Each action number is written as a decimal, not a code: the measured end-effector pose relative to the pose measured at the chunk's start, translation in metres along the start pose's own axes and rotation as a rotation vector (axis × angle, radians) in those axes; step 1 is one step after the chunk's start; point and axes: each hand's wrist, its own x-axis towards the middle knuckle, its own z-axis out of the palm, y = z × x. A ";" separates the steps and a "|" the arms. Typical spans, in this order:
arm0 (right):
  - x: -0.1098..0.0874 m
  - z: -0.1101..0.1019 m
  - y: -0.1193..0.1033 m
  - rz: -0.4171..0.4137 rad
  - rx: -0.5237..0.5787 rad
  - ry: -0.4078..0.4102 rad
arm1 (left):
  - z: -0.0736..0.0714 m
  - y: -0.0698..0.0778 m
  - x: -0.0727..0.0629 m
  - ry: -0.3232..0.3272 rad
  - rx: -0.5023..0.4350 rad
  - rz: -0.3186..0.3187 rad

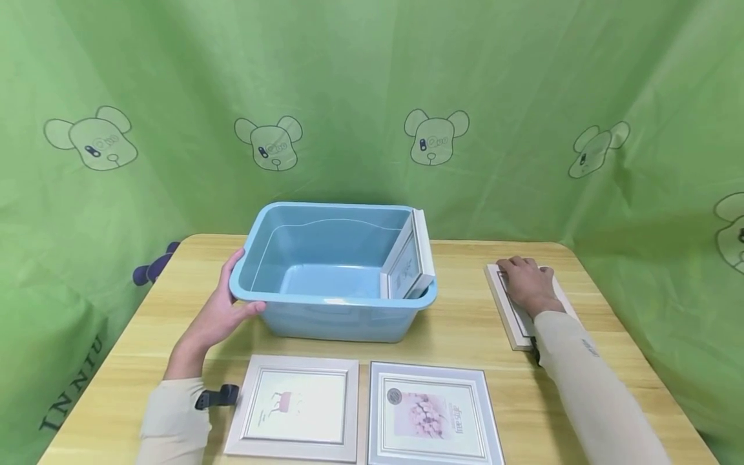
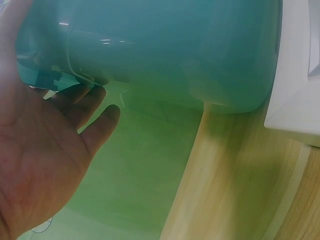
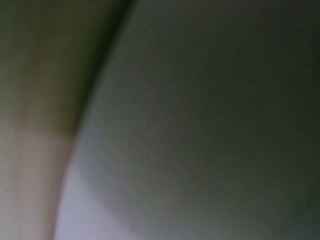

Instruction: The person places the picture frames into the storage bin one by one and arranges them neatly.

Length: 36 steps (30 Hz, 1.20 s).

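A light blue plastic basin (image 1: 343, 321) stands at the back of the table. My left hand (image 1: 217, 313) holds its near left corner, thumb along the front rim and fingers around the left side. The left wrist view shows the loosely spread fingers of this hand (image 2: 55, 130) beside the basin wall (image 2: 165, 50). A white picture frame (image 1: 429, 255) leans upright inside the basin's right end. At the right, my right hand (image 1: 530, 285) grips the far end of another whitish picture frame (image 1: 511, 318) lying on the table. The right wrist view is dark and blurred.
Near the front lie a whitish picture frame (image 1: 351, 413) with a pink animal print and a silvery frame (image 1: 488, 413) with a pink flower print. The wooden table (image 1: 453, 336) is backed by a green curtain (image 1: 360, 77). A purple shape (image 1: 154, 266) shows at its left edge.
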 end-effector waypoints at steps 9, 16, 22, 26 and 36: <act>0.000 0.000 0.004 -0.017 0.015 0.019 | 0.000 -0.001 0.001 -0.001 -0.001 0.007; -0.003 -0.007 0.006 -0.036 0.016 0.022 | 0.000 0.000 0.002 -0.001 -0.003 0.004; -0.005 -0.014 0.009 -0.056 0.003 0.042 | 0.000 0.000 0.000 -0.001 -0.006 0.008; -0.005 -0.020 0.012 -0.074 0.012 0.061 | 0.000 0.000 0.000 0.001 -0.004 0.000; -0.009 -0.033 0.016 -0.122 0.007 0.156 | 0.001 0.001 0.001 0.003 0.007 0.008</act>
